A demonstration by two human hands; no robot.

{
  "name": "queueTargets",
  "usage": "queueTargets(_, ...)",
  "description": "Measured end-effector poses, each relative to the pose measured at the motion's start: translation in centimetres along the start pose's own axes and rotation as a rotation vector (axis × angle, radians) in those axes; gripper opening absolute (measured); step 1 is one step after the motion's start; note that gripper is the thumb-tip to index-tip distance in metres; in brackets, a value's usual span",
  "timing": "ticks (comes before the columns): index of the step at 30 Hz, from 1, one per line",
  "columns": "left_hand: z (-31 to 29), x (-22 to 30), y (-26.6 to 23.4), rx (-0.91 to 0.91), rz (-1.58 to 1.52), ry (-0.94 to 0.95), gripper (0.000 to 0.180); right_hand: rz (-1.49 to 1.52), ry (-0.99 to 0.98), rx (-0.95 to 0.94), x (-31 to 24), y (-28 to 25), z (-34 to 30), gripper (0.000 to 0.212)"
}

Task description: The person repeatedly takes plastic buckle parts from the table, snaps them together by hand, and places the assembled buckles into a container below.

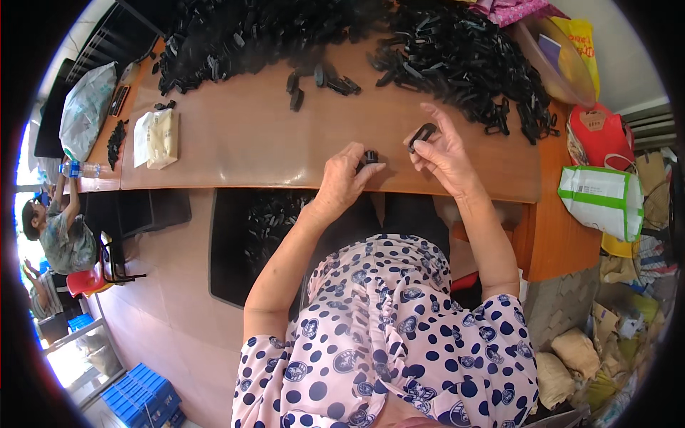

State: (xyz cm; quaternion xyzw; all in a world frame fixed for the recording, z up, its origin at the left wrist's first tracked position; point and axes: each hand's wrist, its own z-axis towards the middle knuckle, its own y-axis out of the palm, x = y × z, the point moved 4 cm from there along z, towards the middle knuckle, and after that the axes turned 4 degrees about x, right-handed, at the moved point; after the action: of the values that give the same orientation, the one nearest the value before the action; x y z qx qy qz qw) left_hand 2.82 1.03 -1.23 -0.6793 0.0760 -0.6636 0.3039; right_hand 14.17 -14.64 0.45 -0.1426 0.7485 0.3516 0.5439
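Observation:
Just above the front edge of the brown table (271,150), my left hand (342,177) is closed around a small black plastic part (369,158). To its right, my right hand (446,158) pinches a black oblong loop-shaped piece (422,137) between thumb and forefinger, with the other fingers raised. The two parts are apart from each other. Beyond my hands, a big pile of similar black parts (457,60) covers the table's far right. Another heap of black parts (235,43) spreads over the far left, and a few loose black pieces (325,80) lie in front of both.
A beige packet (165,139) and a clear plastic bag (87,107) lie on the left. Below the table edge stands a black bin (235,271) with black parts inside. Bags (601,196) crowd the right side. Another person (61,228) is at far left, near blue crates (143,396).

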Motion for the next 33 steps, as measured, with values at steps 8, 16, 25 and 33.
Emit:
queueTargets(8, -1.3, 2.8, 0.0, 0.098, -0.094, 0.13, 0.031, 0.239, 0.103, -0.054, 2.0, 1.6, -1.0, 0.018)
queueTargets(16, -1.4, 2.8, 0.7, 0.085, -0.04, 0.192, 0.036, 0.344, 0.199, 0.009, 3.1, 1.9, -1.5, 0.017)
queueTargets(25, -1.8, 2.8, 0.7, 0.081, -0.019, 0.208, 0.031, 0.354, 0.233, 0.021, 4.0, 1.7, -2.2, 0.015)
queueTargets(33, -2.7, 3.6, -0.3, 0.077, 0.147, 0.333, 0.028, -0.014, 0.243, -0.102, 2.7, 1.4, -2.3, 0.015)
